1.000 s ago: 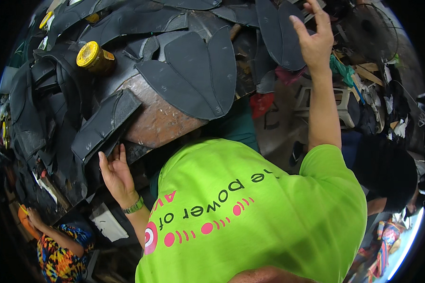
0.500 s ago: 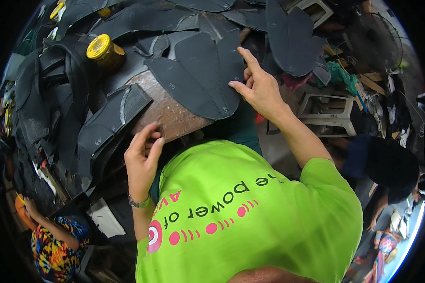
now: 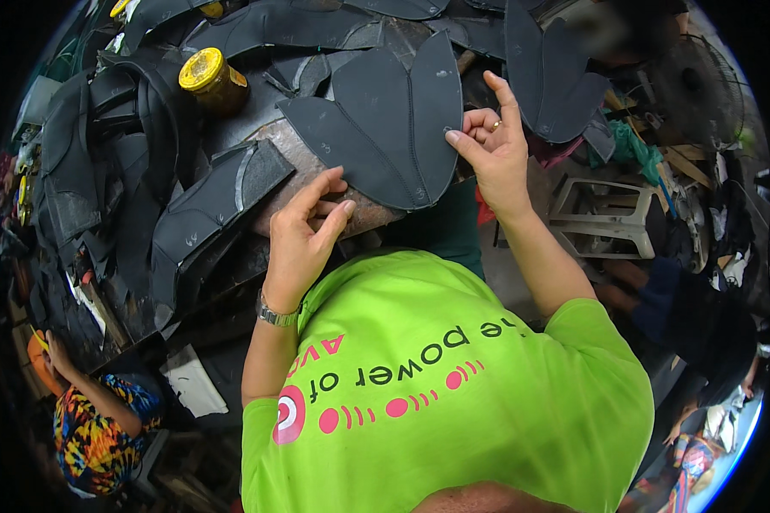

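A black stitched panel (image 3: pixel 381 132), made of several rounded lobes joined along seams and bearing small pale marks, lies on the worn brown bench edge (image 3: pixel 293 181) in front of me. My left hand (image 3: pixel 310 221) is at its lower left edge, fingertips against or just beside the rim, thumb held apart. My right hand (image 3: pixel 498 150) is at the panel's right edge. Its thumb tip meets or nearly meets the rim, while the index finger stretches up and the other fingers curl loosely. Neither hand visibly grips the panel.
Another marked black piece (image 3: pixel 210 214) lies to the left, with curved black pieces (image 3: pixel 115 137) piled beyond it. A yellow-lidded jar (image 3: pixel 212 81) stands behind. More black panels (image 3: pixel 543 81) lie far right. A pale plastic stool (image 3: pixel 606 218), fan (image 3: pixel 700 90) and co-worker's patterned sleeve (image 3: pixel 107 427) surround the bench.
My left hand has moved right and forward to the panel's lower left edge. The right index finger has come off the panel's rim. The whole view has shifted slightly.
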Demonstrator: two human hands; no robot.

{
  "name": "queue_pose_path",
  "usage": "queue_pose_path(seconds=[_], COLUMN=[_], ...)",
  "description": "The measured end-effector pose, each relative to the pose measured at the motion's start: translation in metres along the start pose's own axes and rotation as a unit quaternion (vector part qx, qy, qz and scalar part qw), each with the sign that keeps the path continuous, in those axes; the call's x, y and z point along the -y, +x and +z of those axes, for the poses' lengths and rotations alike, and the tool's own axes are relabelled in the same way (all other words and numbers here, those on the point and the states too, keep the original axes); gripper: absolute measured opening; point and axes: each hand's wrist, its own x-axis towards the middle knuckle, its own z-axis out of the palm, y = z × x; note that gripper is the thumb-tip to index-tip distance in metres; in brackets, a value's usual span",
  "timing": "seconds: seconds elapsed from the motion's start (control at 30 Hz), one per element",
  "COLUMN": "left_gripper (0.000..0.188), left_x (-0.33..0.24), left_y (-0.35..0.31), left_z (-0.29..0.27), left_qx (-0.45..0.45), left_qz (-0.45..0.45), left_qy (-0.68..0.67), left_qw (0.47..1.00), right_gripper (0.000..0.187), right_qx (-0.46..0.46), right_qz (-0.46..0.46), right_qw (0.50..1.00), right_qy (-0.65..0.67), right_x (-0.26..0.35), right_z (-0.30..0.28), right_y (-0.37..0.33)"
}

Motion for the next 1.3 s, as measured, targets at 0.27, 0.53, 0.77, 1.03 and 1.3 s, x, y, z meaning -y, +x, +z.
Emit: queue_pose_path(seconds=[0.27,0.53,0.77,1.03,1.3], left_gripper=[0.046,0.045,0.057,0.040,0.037], left_x=[0.003,0.007,0.010,0.009,0.015], left_y=[0.001,0.002,-0.005,-0.012,-0.022], left_z=[0.002,0.002,0.011,0.017,0.009], left_qx=[0.002,0.003,-0.040,-0.107,-0.119], left_qz=[-0.019,-0.019,-0.009,0.008,0.020], left_qy=[-0.074,-0.069,-0.287,-0.443,-0.407], left_qw=[0.997,0.997,0.957,0.890,0.905], right_gripper=[0.066,0.061,0.064,0.064,0.063], right_qx=[0.011,0.020,0.008,0.066,-0.273], right_qz=[0.178,0.174,0.118,0.079,-0.131], right_qw=[0.972,0.958,0.937,0.984,0.930], right_qy=[0.150,0.227,0.329,0.146,-0.208], right_x=[-0.004,-0.006,0.016,0.036,0.050], right_z=[-0.013,-0.013,-0.010,-0.011,-0.176], right_y=[0.008,0.003,-0.001,-0.024,0.026])
